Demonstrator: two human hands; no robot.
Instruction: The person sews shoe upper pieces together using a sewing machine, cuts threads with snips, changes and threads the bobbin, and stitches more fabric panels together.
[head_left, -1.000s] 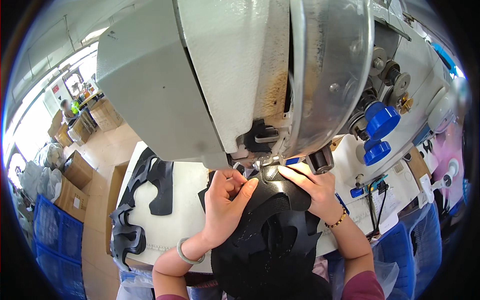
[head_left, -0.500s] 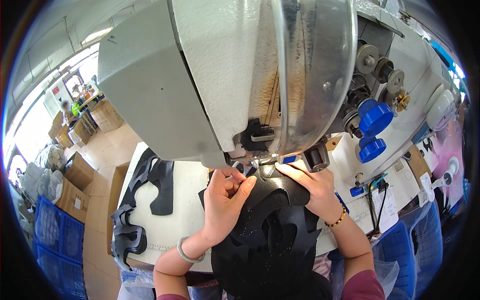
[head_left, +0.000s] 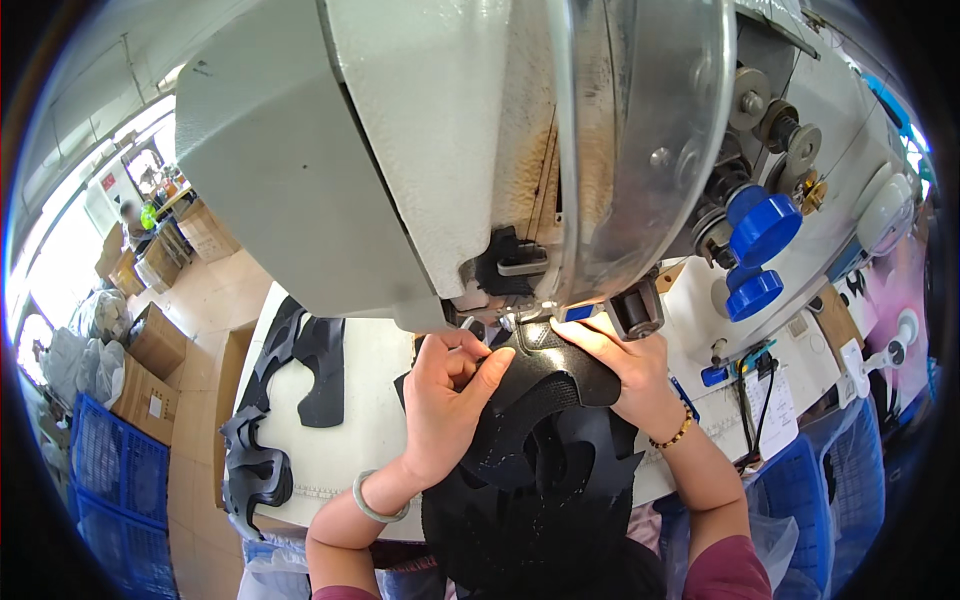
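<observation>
At the sewing machine's needle area [head_left: 505, 325], a black shoe upper piece [head_left: 548, 368] with a raised, perforated part lies under the head. My left hand [head_left: 445, 400] is closed, thumb and forefinger pinched at the piece's left edge; what is between the fingertips is hard to see. My right hand [head_left: 635, 372] holds the piece's right side, its thumb side stretched over the surface toward the needle and some fingers hidden. More black cut upper pieces [head_left: 540, 490] hang together below, over my lap.
Black upper pieces [head_left: 322, 375] lie on the white table [head_left: 375, 440] at left, with a curved stack [head_left: 255, 465] by its edge. The large machine head [head_left: 290, 190] overhangs my hands, blue knobs [head_left: 765, 230] at its right. Blue crates [head_left: 118, 460] and cardboard boxes stand at left; a person [head_left: 135, 225] sits far off.
The machine appears slightly larger and shifted in the picture, as my view has moved a little. Both hands keep nearly the same place on the black piece.
</observation>
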